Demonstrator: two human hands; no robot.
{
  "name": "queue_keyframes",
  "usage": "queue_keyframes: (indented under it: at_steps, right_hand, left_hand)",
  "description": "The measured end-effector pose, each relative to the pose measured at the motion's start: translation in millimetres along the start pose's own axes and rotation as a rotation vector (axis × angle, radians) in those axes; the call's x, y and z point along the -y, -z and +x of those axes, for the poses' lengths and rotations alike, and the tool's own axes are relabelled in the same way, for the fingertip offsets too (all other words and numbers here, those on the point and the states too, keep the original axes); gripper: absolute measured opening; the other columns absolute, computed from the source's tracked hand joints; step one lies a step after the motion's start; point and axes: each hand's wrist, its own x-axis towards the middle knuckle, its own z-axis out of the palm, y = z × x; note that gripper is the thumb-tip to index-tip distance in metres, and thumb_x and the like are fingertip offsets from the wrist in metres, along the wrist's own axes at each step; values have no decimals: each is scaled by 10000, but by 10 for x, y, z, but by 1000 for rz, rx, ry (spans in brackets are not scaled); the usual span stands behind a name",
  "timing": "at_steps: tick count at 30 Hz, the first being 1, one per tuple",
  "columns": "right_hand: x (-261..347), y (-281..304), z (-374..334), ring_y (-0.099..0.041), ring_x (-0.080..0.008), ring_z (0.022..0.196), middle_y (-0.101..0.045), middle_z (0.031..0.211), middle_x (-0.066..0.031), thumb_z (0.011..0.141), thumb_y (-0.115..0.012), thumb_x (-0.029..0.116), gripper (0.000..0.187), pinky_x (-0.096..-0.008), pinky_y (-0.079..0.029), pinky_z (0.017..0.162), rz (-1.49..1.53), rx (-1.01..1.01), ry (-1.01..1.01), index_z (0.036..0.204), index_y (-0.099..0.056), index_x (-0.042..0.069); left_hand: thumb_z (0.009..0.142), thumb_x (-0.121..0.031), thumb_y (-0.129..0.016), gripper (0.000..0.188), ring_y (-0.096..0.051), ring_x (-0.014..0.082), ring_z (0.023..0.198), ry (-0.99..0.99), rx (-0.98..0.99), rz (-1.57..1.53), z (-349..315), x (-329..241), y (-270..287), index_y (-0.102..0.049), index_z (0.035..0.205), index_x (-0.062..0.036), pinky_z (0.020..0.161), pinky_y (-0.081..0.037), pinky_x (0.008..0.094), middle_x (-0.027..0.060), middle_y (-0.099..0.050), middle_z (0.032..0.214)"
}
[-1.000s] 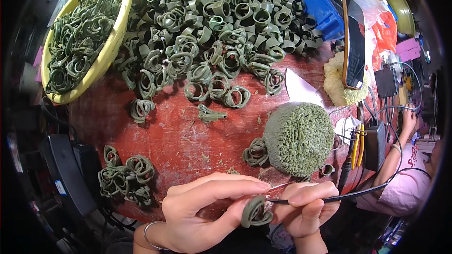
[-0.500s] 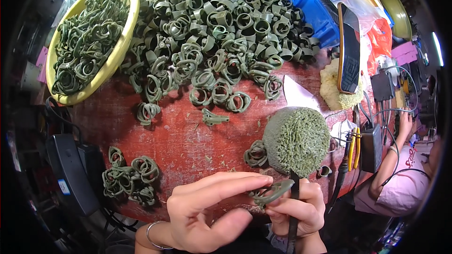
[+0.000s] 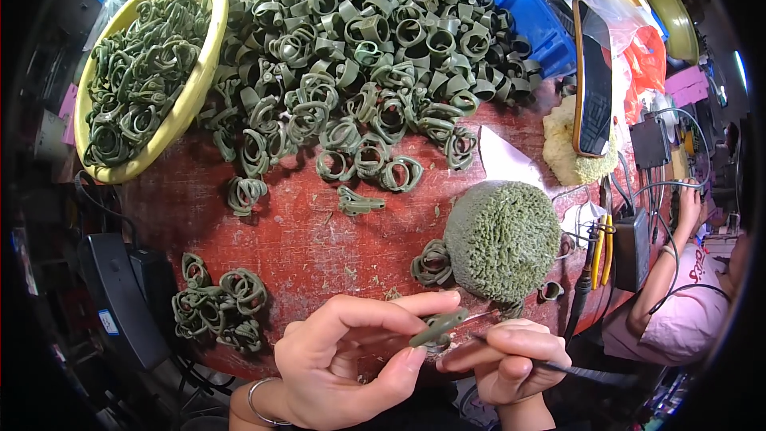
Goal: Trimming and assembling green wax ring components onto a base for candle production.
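Note:
A dark green ring-shaped piece (image 3: pixel 440 327) is pinched between the thumb and fingers of my left hand (image 3: pixel 335 359). My right hand (image 3: pixel 519 359) grips a thin, dark, flat tool (image 3: pixel 586 373), whose narrow end points toward the piece; I cannot tell whether they touch. Just beyond both hands stands a round, crumbly green block (image 3: pixel 504 241). Against its left side lies another bundle of green rings (image 3: pixel 432 262). A small cluster of green rings (image 3: pixel 219 303) sits on the red table (image 3: pixel 311 231) to the left.
A large heap of green rings (image 3: pixel 359 40) covers the back. At far left a yellow basin (image 3: pixel 209 72) holds more. On the right are a blue tray (image 3: pixel 531 20), a phone (image 3: pixel 592 80) on a pale lump, yellow-handled pliers (image 3: pixel 602 251) and cables; another person's arm (image 3: pixel 674 247) shows beyond.
The tool has swung from upright to slanting out to the right. My right fingers have come off the ring piece, which my left hand now pinches with its thumb closed in.

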Motion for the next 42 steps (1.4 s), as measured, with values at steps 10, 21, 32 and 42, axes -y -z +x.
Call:
queue_keyframes:
  at_steps: [10, 21, 32, 42]
  right_hand:
    - [35, -89, -37, -521, -143, 430, -499, 558, -90, 795, -469, 403, 378, -214, -429, 367, 469, -153, -339, 771, -388, 34]
    - [10, -107, -24, -474, -117, 393, -474, 494, -52, 796, -467, 409, 360, -198, -358, 372, 447, -184, -284, 748, -366, 67]
    - [5, -136, 6, -450, -112, 389, -422, 481, -35, 800, -460, 395, 358, -199, -352, 351, 476, -163, -277, 747, -349, 59]
    - [-20, -116, -8, -455, -120, 369, -442, 468, -43, 802, -467, 376, 337, -199, -365, 355, 508, -109, -219, 754, -366, 58]
  left_hand:
    - [738, 104, -484, 206, -536, 257, 926, -70, 45, -246, 26, 85, -23, -411, 930, 99, 805, -437, 296, 320, -468, 1030]
    - [737, 117, -481, 193, -539, 259, 919, -54, 62, -215, 28, 72, 24, -435, 924, 102, 798, -443, 299, 316, -484, 1006]
    - [755, 86, -507, 146, -545, 203, 892, -37, 27, -31, -17, -7, 19, -484, 899, 72, 778, -445, 283, 223, -531, 999]
    - [751, 90, -513, 154, -548, 201, 884, -91, 0, -71, -29, 72, 16, -484, 902, 78, 771, -451, 278, 221, -532, 997]
